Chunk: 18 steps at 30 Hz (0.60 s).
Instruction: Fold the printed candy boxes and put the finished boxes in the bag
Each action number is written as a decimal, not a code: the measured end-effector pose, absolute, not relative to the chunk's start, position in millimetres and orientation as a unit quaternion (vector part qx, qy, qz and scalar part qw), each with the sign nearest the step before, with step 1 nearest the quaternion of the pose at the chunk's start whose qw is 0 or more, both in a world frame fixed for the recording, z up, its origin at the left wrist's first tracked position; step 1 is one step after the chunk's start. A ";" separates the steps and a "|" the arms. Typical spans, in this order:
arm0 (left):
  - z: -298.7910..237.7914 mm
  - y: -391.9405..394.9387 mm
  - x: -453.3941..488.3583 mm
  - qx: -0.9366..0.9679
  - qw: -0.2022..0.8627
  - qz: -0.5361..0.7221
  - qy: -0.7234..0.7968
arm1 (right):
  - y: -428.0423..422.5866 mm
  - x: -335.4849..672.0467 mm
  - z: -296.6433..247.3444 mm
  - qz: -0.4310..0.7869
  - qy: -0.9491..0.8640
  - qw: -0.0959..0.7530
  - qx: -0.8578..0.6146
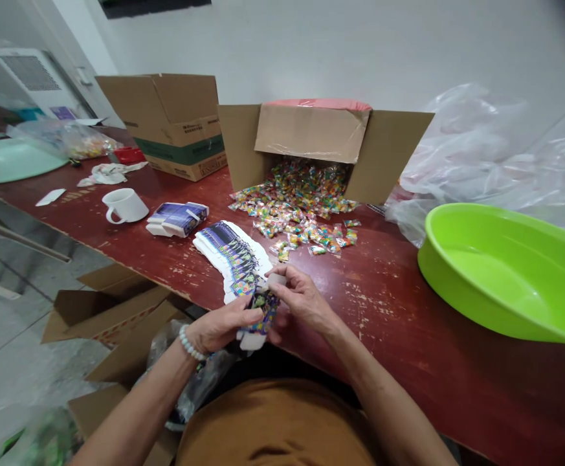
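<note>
Dark red paint, chipped in many spots, covers the table [384, 362] I look down on through the head camera. At its near edge, just in front of the brown shirt [277, 421], I have a small printed carton [265, 309] between both hands, with a white flap sticking out at its lower end. My left hand [221, 321], a beaded bracelet [191, 345] at its wrist, grips the carton's side, the thumb lying across the printed face. My right hand [304, 298] pinches the white flap at the upper end between thumb and forefinger; I cannot tell how all its other fingers press.

Just beyond the hands I see a fanned row of printed cartons [236, 255], overlapping one another. Farther left I have a few purple packs [178, 219] and a white mug [129, 207]. Straight ahead, wrapped candies [304, 207] spill from the mouth of a cardboard box [311, 133], its side flaps spread wide. To my right sits a lime green basin [500, 285], with clear plastic bags [481, 155] heaped behind it. Left of the candy stands another box [180, 133], banded in green.
</note>
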<state>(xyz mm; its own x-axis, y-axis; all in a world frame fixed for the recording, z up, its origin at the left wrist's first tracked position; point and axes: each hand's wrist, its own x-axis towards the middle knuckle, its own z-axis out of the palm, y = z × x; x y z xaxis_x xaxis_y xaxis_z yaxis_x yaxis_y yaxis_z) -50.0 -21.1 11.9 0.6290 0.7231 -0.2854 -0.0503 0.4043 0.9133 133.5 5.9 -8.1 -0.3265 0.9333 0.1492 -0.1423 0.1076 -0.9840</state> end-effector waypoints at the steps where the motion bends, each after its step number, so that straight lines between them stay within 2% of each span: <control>1: 12.8 -25.1 -47.1 0.478 0.789 0.231 0.308 | 1.4 137.3 -1.4 0.593 -0.587 0.445 -0.325; 4: 10.2 -32.7 -37.5 0.477 0.811 0.224 0.255 | -11.4 146.5 12.0 0.649 -0.590 0.388 -0.283; 7: 6.7 -35.3 -30.3 0.478 0.790 0.276 0.266 | -21.2 149.1 15.3 0.695 -0.562 0.359 -0.269; 18: 6.6 -40.5 -21.4 0.411 0.727 0.360 0.416 | -34.0 135.1 0.5 0.748 -0.419 0.418 -0.301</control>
